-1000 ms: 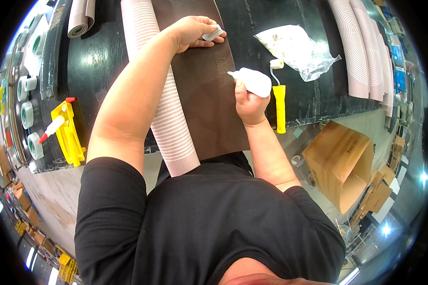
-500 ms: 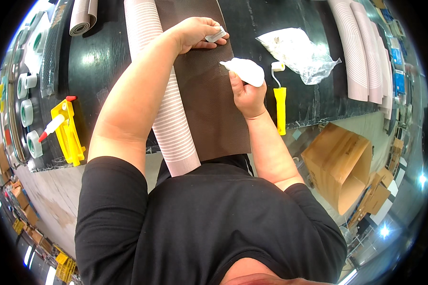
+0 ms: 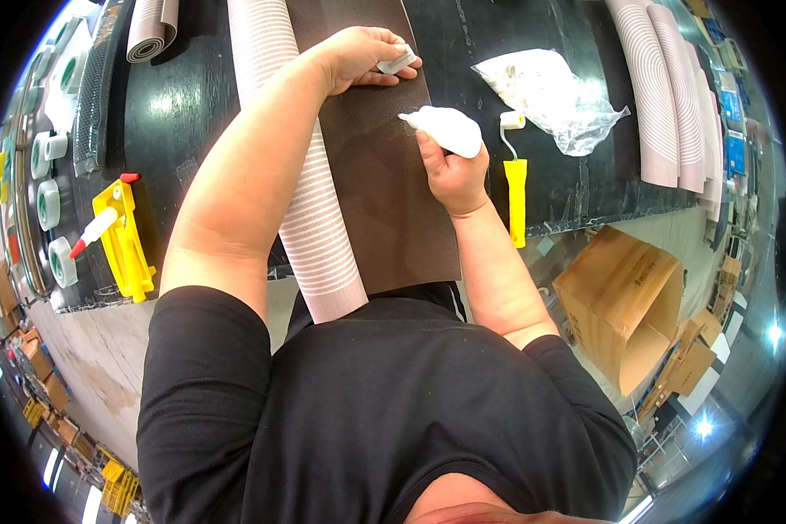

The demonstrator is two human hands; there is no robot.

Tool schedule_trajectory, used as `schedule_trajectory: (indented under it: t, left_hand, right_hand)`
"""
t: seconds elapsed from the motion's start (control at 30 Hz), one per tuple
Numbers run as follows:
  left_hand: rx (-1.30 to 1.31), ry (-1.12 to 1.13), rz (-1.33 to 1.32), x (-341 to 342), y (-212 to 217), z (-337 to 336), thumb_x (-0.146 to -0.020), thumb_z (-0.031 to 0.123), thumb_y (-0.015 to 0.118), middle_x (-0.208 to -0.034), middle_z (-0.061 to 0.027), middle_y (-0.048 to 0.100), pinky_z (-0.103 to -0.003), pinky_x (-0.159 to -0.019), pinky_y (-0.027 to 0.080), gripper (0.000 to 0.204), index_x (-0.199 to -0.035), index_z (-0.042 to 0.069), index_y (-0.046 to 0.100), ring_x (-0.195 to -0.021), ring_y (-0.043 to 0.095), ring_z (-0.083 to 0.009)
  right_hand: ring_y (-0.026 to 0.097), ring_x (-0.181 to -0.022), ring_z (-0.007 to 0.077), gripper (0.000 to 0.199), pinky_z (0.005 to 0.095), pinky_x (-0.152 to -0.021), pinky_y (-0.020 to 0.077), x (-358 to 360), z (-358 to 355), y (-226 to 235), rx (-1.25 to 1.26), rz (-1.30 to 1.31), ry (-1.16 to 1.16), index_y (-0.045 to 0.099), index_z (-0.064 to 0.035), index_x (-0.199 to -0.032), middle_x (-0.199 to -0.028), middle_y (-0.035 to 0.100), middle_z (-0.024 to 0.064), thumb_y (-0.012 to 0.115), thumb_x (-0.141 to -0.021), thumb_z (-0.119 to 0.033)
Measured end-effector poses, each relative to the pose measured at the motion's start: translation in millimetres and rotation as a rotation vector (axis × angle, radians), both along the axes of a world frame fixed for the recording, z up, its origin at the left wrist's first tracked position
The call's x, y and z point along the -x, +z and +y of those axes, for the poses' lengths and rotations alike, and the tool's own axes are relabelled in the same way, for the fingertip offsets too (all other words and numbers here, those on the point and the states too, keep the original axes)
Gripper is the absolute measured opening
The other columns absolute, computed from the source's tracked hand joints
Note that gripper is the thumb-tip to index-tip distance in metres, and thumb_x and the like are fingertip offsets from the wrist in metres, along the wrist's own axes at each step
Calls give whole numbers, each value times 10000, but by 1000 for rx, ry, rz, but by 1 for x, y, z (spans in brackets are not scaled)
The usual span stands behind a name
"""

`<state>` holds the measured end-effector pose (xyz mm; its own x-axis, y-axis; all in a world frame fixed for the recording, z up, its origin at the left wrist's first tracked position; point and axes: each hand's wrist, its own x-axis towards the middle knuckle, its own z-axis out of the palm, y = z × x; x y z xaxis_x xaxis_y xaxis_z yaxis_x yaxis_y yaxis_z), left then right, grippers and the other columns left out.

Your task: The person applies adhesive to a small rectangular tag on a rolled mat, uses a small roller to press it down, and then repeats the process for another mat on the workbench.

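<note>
Across the table in front of me lies a partly rolled mat, its dark brown underside [image 3: 391, 210] facing up and its pale striped side [image 3: 325, 253] curled over along the left. My left hand [image 3: 358, 59] is above the brown surface, fingers closed on a small whitish flat piece [image 3: 397, 60]. A white squeeze bottle [image 3: 450, 131] is gripped in my right hand [image 3: 457, 182], tipped over with its nozzle pointing left, close to the brown surface. Whether the nozzle touches the mat, I cannot tell.
Right of the mat lie a yellow-handled roller [image 3: 515, 196] and a clear plastic bag [image 3: 550, 100] with white contents. Rolled striped mats [image 3: 659, 105] line the far right. A yellow tray [image 3: 124, 244] and tape rolls [image 3: 49, 205] sit left. An open cardboard box [image 3: 616, 288] stands below the table's edge.
The bottle in my right hand has shifted slightly to the left. My left hand stays nearly in place with the small piece.
</note>
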<state>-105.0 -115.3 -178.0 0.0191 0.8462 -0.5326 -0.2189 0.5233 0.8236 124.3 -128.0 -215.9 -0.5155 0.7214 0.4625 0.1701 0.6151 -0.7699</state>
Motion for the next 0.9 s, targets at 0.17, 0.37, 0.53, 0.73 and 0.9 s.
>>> schedule_trajectory:
  t: [0.17, 0.37, 0.53, 0.73, 0.9]
  left_hand:
    - [-11, -6, 16, -1, 1, 0, -986, 180, 545, -1192, -92, 648, -260, -865, 542, 91, -989, 98, 583, -1030, 640, -138]
    - [-17, 2, 32, -2, 0, 0, -988, 183, 540, -1194, -95, 648, -253, -863, 543, 97, -995, 95, 581, -1033, 642, -139]
    - [-16, 4, 24, -2, 0, 0, -986, 183, 544, -1199, -97, 645, -250, -857, 545, 97, -979, 94, 582, -1028, 643, -137]
    - [0, 10, 7, 0, -3, 1, -985, 175, 545, -1200, -97, 644, -247, -849, 550, 88, -963, 98, 582, -1022, 645, -135]
    - [10, 4, -1, -1, 0, 1, -985, 171, 543, -1192, -97, 649, -247, -848, 551, 86, -965, 98, 584, -1021, 646, -132]
  right_hand:
    - [683, -798, 271, 182, 323, -715, 538, -2, -2, -1, 8, 30, -5, 700, -44, -956, -913, 688, 116, 723, -832, -175]
    - [687, -773, 267, 171, 321, -693, 540, -6, -7, 3, 13, 31, -11, 700, -33, -945, -889, 689, 120, 725, -818, -143]
    - [689, -769, 261, 164, 315, -693, 540, -11, -9, 2, 9, 39, -8, 699, -26, -938, -885, 690, 120, 724, -816, -134]
    - [687, -764, 258, 154, 312, -694, 539, -15, -13, 6, 41, 36, 0, 702, -23, -931, -886, 692, 121, 716, -818, -128]
    - [687, -768, 256, 164, 314, -698, 539, -17, -11, 3, -21, 15, 6, 699, -22, -939, -889, 695, 119, 713, -819, -133]
